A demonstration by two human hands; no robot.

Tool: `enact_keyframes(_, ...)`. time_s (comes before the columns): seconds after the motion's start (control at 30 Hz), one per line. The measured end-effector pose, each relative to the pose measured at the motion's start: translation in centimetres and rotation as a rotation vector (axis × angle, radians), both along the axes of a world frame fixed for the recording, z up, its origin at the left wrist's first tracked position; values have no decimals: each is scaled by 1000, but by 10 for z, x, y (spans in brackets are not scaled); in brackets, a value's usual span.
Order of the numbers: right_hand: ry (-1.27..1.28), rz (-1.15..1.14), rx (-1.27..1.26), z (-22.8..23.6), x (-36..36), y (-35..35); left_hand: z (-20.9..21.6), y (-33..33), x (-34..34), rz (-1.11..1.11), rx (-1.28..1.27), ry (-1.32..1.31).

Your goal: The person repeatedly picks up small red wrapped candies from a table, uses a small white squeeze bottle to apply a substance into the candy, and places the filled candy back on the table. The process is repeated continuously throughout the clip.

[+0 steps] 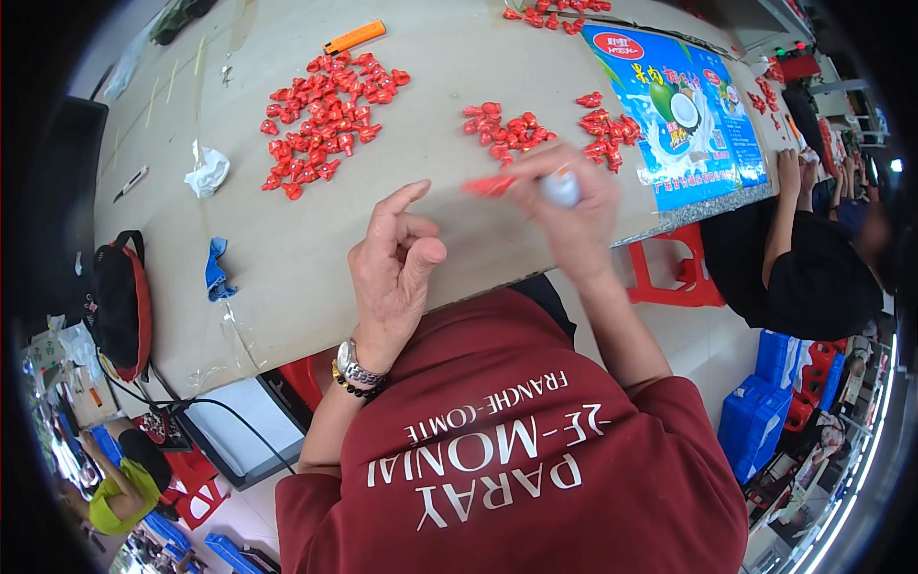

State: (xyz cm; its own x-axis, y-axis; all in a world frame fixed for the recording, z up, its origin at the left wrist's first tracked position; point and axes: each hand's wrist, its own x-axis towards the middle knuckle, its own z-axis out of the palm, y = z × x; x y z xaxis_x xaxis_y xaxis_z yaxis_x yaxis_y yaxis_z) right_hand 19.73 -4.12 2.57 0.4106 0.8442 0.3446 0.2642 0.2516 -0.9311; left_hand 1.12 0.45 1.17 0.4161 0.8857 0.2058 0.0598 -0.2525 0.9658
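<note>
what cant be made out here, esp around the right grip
- Head view: red piece at the right grip, details lost to motion blur.
- Head view: white object there, also blurred, kind unclear.
- Head view: far red pile, cut off by top edge.
- Head view: left pile's markings, too small.

Orange lighter (355,37) lay at the far side of the table (421,86). Crumpled tissue (207,174) and blue scrap (218,271) sat on the left, black-and-red bag (132,311) at the left edge. Printed blue sheet (684,117) covered the right end. Red stool (690,278) and blue crates (753,421) stood right; black-clad person (827,282) beyond.
</note>
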Motion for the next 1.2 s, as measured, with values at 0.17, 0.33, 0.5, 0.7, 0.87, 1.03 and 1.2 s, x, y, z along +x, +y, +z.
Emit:
enact_keyframes(0.17, -462, -400, -94, -13, 73, 22, -7, 17, -11, 99, 243, 387)
enact_keyframes(0.33, -931, -478, -232, -16, 93, 30, -1, 43, -20, 192, 583, 617)
enact_keyframes(0.5, -956, -465, -263, -22, 87, 26, -2, 68, -30, 274, 616, 672)
enact_keyframes(0.7, -792, -451, -107, -8, 78, 18, 6, 98, -14, 200, 743, 689)
enact_keyframes(0.87, -640, -420, -124, 1, 65, 5, 3, 114, 0, 52, 815, 812)
enact_keyframes(1.03, -394, -354, -208, 10, 45, -5, -4, 118, 3, 15, 839, 873)
enact_keyframes(1.2, 16, -173, -320, 16, 28, -14, 2, 103, 5, 22, 628, 549)
